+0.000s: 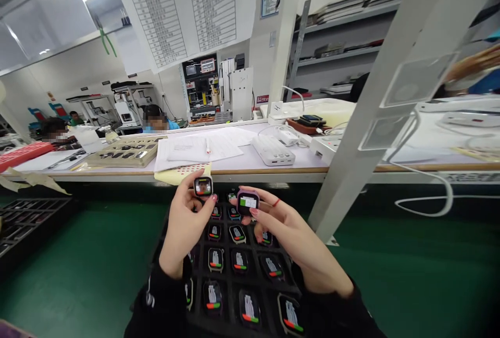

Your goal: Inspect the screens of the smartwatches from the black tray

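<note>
My left hand (188,218) is closed around a smartwatch with a light case (203,186), its lit screen turned toward me with red and green at the bottom. Opposite it, my right hand (287,228) grips a purple smartwatch (247,201), the thumb resting on its screen, which shows white and green blocks. Both watches are held up above a black compartment tray (228,249). In the tray lie several more smartwatches with lit screens, such as a light-framed watch (215,259). My forearms and fingers hide some of the compartments.
Beyond the tray runs a workbench (269,174) with papers (195,148), a white power box (273,150) and a beige tray (127,153). A white post (351,155) rises close on the right. Another black tray (29,228) is at the left. Co-workers (156,119) sit beyond the bench.
</note>
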`<state>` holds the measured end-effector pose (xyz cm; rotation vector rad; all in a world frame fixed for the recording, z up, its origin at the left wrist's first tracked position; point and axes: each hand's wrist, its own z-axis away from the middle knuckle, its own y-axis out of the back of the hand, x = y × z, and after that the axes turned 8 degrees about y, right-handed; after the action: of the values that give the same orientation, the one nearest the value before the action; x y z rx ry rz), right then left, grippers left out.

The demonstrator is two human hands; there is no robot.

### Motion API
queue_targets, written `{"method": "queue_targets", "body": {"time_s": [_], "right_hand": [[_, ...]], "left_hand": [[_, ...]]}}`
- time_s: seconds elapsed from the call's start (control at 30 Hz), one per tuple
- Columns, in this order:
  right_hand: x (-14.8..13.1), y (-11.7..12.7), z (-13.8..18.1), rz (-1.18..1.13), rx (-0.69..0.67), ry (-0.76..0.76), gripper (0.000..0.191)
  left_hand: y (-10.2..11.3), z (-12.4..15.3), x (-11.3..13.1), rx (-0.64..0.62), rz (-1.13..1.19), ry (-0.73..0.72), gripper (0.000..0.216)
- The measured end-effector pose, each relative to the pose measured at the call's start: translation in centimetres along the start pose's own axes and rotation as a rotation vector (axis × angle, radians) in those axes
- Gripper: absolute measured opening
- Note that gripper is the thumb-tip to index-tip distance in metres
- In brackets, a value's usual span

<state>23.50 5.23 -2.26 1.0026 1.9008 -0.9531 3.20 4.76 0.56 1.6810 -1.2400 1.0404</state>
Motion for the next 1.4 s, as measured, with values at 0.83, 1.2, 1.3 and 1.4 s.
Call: {"method": "queue_targets", "body": {"time_s": [0.83, 1.2, 1.3, 1.4], "right_hand": [[-0.6, -0.5, 0.2, -0.088, 0.003, -0.003, 0.057], [-0.5, -0.5, 0.2, -0.081, -0.008, -0.005, 0.057], [-0.4, -0.5, 0.2, -0.078, -0.002, -0.007, 0.057], [-0.4, -0.4, 0.2, -0.069, 0.0, -0.007, 0.057]], "left_hand": [[-2.5, -14.7, -5.8, -0.033, -0.132, -0.253, 0.035], [-2.3, -14.9, -5.9, -0.05, -0.071, -0.255, 0.036], [-2.3, -15.0, -5.9, -0.057, -0.063, -0.251, 0.035], [-2.2, -15.0, -5.8, -0.064, -0.055, -0.244, 0.035]]}}
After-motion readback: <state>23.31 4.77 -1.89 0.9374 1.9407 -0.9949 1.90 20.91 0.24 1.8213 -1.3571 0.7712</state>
